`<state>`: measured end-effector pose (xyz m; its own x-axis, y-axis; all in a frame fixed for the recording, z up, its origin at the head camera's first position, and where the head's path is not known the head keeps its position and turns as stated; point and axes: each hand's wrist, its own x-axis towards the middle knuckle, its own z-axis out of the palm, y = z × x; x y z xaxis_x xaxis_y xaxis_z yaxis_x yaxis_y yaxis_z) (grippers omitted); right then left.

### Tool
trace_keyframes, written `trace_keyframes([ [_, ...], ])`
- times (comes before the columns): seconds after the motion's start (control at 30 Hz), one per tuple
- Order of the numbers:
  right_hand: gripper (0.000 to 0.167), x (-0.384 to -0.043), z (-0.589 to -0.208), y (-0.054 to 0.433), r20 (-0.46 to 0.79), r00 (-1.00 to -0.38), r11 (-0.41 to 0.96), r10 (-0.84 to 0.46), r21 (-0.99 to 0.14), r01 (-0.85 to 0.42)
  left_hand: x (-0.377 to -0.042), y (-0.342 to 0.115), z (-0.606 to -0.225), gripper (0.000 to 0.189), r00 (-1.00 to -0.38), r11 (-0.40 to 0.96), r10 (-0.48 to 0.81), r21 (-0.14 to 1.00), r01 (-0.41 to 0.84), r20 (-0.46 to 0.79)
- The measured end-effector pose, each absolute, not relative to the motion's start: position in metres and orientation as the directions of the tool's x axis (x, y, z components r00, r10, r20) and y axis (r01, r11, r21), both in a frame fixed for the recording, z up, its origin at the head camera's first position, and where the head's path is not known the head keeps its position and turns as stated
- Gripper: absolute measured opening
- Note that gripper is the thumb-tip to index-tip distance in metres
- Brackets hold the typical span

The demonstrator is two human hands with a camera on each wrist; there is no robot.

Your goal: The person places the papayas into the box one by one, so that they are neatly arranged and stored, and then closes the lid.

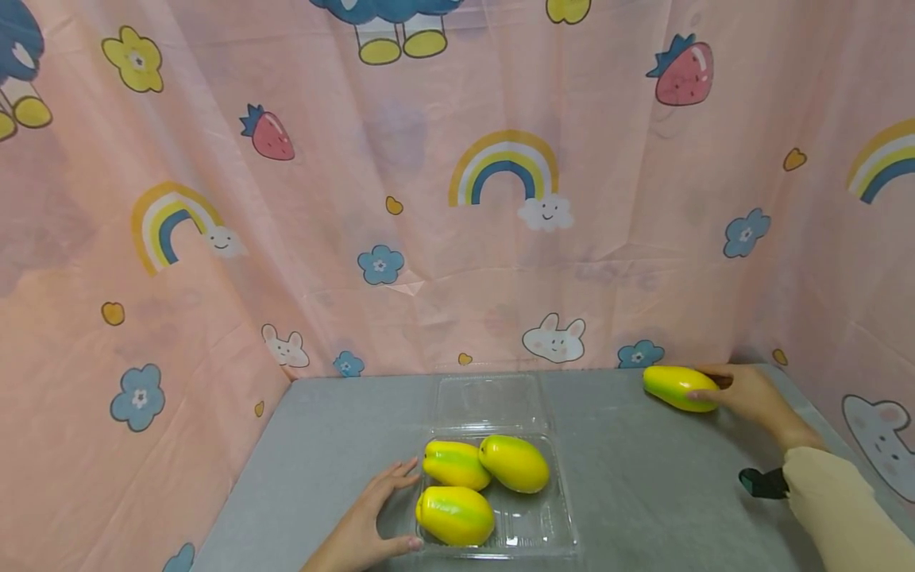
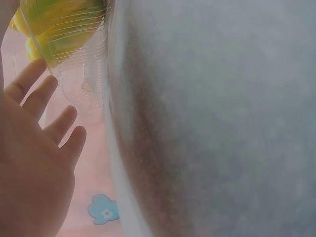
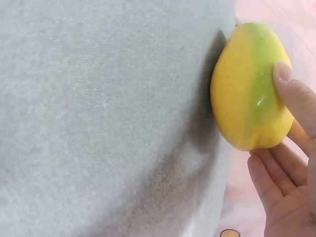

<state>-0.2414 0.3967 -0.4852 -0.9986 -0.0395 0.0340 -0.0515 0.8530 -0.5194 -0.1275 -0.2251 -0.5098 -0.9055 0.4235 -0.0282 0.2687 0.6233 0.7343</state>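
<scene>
At the back right of the grey table, my right hand [image 1: 750, 401] grips a yellow-green papaya [image 1: 675, 388] by its right end. In the right wrist view the thumb lies on the green side of this papaya [image 3: 252, 89], with the other fingers beneath and behind it. Three more papayas lie in a clear plastic clamshell box [image 1: 532, 531]: one at the front [image 1: 455, 516], one behind it [image 1: 455, 465], one at the back right [image 1: 516, 464]. My left hand [image 1: 368, 516] is at the box's left side, fingers spread, fingertips at its edge; firm contact is hard to tell.
The box's transparent lid [image 1: 492, 401] is folded back flat on the grey table [image 1: 629, 485]. A pink patterned curtain [image 1: 429, 318] rises along the table's back and sides. A dark strap-like piece [image 1: 763, 482] sits by the right sleeve [image 1: 832, 500].
</scene>
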Motion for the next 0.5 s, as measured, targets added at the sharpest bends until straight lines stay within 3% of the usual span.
trace_keyframes([
  [0.5, 0.075, -0.234, -0.4865, 0.3932, 0.093, -0.994, 0.85, -0.053, -0.519, -0.094, -0.1281, -0.2245, -0.5111, 0.076, -0.913, 0.638, 0.405, 0.729, 0.248, -0.044],
])
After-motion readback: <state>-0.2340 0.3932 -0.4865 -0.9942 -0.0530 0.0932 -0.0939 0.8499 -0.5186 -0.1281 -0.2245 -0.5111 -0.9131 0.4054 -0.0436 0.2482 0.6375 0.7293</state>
